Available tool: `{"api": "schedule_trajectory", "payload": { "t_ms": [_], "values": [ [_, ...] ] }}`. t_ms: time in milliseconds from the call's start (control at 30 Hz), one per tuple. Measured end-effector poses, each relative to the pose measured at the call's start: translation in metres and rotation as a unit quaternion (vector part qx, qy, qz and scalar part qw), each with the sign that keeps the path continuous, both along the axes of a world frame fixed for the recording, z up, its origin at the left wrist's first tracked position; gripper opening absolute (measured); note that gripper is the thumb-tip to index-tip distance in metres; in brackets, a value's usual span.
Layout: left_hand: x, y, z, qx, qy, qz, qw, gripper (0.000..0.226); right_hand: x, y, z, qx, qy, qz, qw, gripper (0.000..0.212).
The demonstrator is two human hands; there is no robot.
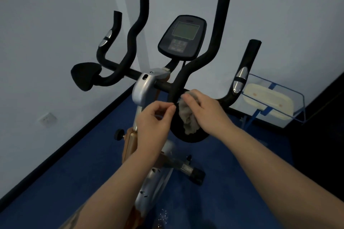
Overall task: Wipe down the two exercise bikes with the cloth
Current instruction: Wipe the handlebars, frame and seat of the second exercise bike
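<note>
The grey cloth is lying bunched against the black handlebar of the exercise bike, at the base of the right inner upright, draping over the black elbow pad below. The right hand is pressing on it, fingers curling over the wad. The left hand is hovering just beside the cloth's left edge, thumb and fingertips pinching together; whether they are holding cloth cannot be told. The console is standing above, between the uprights. A clear rack is standing near the right grip. Only one bike is showing. Risk, in judgement: the loosely bunched cloth is likely skipping the bar's underside, or slipping off the pad to the blue floor.
</note>
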State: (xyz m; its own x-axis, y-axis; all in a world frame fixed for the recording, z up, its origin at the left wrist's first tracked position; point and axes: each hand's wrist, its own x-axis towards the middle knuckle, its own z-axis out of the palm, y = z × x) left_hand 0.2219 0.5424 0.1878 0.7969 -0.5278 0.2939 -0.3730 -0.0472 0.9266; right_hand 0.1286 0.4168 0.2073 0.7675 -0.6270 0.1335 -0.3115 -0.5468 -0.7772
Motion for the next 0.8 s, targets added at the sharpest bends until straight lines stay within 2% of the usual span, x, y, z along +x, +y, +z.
{"api": "schedule_trajectory", "payload": {
  "t_ms": [167, 300, 367, 600, 667, 800],
  "values": [
    [-0.004, -0.001, -0.008, -0.024, 0.024, 0.002, 0.999, 0.007, 0.017, 0.008, 0.004, -0.073, 0.124, -0.095, 0.985, 0.038],
    [-0.004, -0.003, -0.013, -0.045, 0.003, 0.001, 0.999, 0.006, -0.01, 0.035, -0.006, -0.078, 0.041, -0.15, 0.985, 0.025],
    [0.0, -0.003, -0.016, -0.049, -0.011, -0.01, 0.999, 0.005, -0.025, 0.051, -0.013, -0.053, 0.019, -0.189, 0.98, 0.027],
    [0.003, -0.003, -0.018, -0.07, -0.014, -0.037, 0.997, 0.005, -0.007, 0.056, -0.012, -0.08, 0.045, -0.279, 0.956, 0.024],
    [0.007, -0.002, -0.018, -0.07, 0.004, -0.055, 0.996, 0.005, -0.016, 0.067, -0.016, -0.094, 0.048, -0.281, 0.954, 0.028],
    [0.011, -0.001, -0.021, -0.07, 0.01, -0.068, 0.995, 0.005, -0.012, 0.039, -0.007, -0.095, 0.124, -0.236, 0.959, 0.017]
  ]
}}
